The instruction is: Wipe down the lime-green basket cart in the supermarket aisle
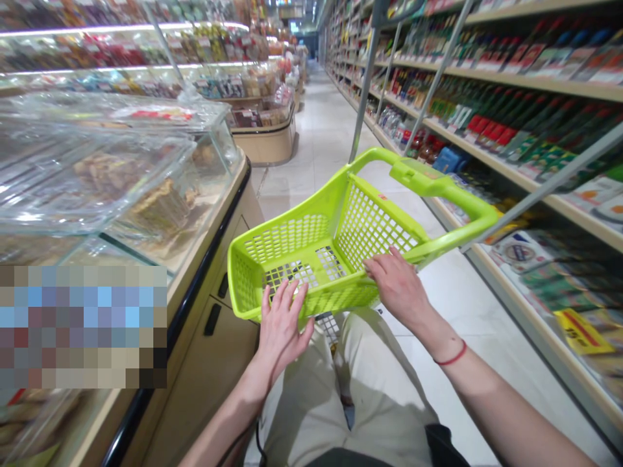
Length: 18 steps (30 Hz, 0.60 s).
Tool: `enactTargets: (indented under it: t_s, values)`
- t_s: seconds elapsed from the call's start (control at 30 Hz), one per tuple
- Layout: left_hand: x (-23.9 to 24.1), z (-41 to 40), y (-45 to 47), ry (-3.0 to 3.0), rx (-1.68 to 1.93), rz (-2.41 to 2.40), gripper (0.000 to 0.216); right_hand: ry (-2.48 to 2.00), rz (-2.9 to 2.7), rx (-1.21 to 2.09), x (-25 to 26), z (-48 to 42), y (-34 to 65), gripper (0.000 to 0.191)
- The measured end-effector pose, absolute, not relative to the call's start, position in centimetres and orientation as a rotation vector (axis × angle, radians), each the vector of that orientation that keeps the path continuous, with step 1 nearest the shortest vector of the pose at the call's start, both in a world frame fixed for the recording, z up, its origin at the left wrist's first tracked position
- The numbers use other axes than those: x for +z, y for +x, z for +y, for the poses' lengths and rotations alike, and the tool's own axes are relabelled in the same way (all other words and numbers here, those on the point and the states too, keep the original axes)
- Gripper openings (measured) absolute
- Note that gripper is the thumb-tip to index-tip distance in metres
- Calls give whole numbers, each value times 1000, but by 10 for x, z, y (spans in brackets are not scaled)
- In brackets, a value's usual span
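A bright green plastic shopping cart (287,227) with latticed walls stands turned sideways in front of my legs. No goods show in its basket. My left hand (282,324) lies across the near rim, its fingers stretched and spread over the edge and the thumb apart. Near the cart's handle end, my right hand (396,282) is closed over the same rim with fingers curled. A red string bracelet (452,353) circles my right wrist. The looped green handle (467,201) rises beyond that hand at the right.
Glass-covered food bins (160,201) on a beige counter (204,363) line the left side. Shelves of packaged goods (525,149) run along the right. A tiled aisle (316,117) stretches ahead past a low display stand (265,139). A pixelated patch covers the lower left.
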State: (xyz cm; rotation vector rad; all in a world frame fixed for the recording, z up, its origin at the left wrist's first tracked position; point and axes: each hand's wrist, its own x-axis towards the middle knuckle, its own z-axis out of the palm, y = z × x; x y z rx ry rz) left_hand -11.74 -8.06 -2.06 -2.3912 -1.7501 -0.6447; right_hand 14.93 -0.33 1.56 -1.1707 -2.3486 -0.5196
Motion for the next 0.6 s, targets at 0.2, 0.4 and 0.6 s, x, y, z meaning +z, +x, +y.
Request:
enactTargets:
  t_s: [0.2,0.4,0.6]
  values:
    - [-20,-80,-117,-2392,-672,-1741,60,-1142,-2368,-422,4,-15,106,22]
    - [-20,-80,-117,-2396,-705,-1739,57,-1086,-2404,-418,-1,-24,85,28]
    - [-24,-80,-119,-2379,-724,-1727,57,-1163,-2434,-398,16,-18,126,26]
